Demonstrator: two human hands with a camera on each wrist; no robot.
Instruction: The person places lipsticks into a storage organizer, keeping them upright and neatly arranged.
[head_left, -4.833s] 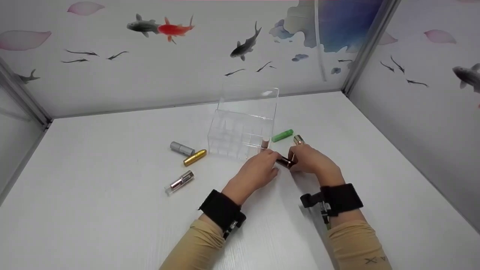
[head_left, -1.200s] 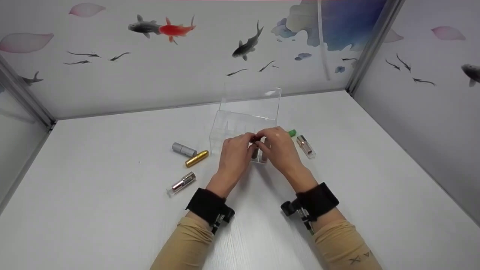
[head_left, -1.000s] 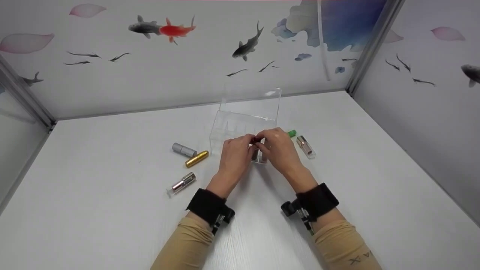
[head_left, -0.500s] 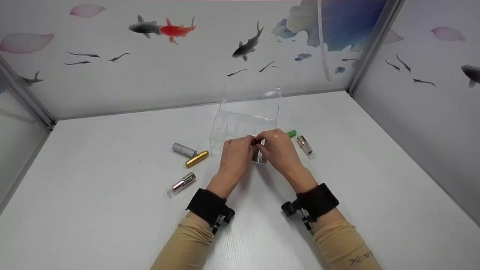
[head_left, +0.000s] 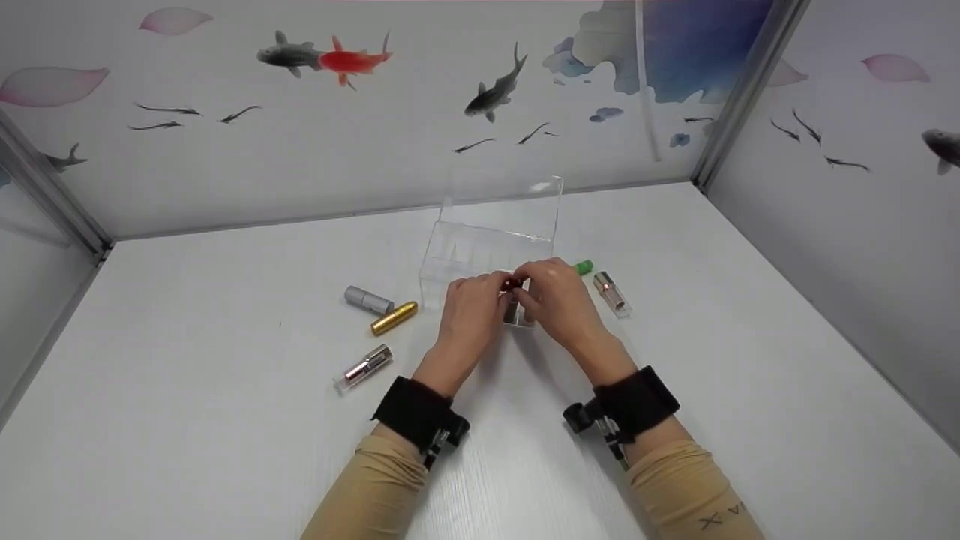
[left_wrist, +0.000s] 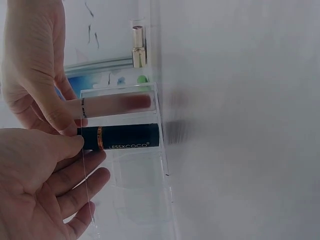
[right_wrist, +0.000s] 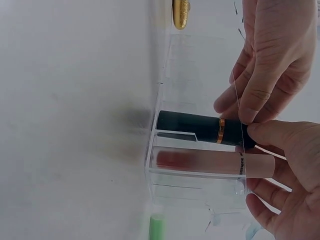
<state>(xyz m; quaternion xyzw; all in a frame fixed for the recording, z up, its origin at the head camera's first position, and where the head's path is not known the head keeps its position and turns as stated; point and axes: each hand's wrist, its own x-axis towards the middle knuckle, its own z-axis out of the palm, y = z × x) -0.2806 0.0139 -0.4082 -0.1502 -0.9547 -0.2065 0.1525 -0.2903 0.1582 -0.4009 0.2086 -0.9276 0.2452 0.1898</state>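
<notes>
A clear box (head_left: 465, 259) with compartments stands on the table, its lid (head_left: 501, 201) raised at the back. Upright in a front compartment is a dark lipstick (left_wrist: 127, 137) with a gold ring. My left hand (head_left: 471, 307) and right hand (head_left: 559, 296) both pinch its upper end with thumb and fingers. A pale lip gloss tube (right_wrist: 200, 162) with a reddish lower part stands in the front right corner compartment, beside the dark lipstick. My hands hide most of the box's front in the head view.
Left of the box lie a silver tube (head_left: 368, 300), a gold bullet-shaped lipstick (head_left: 394, 318) and a clear-capped lipstick (head_left: 364, 368). To its right are a green tube (head_left: 583, 266), partly hidden, and another clear-capped lipstick (head_left: 612, 293). Printed wall panels enclose the back and sides.
The dark lipstick, earlier held outside the box at its front right, now stands in a front compartment. Over the last second its top has sunk slightly; my hands have barely moved.
</notes>
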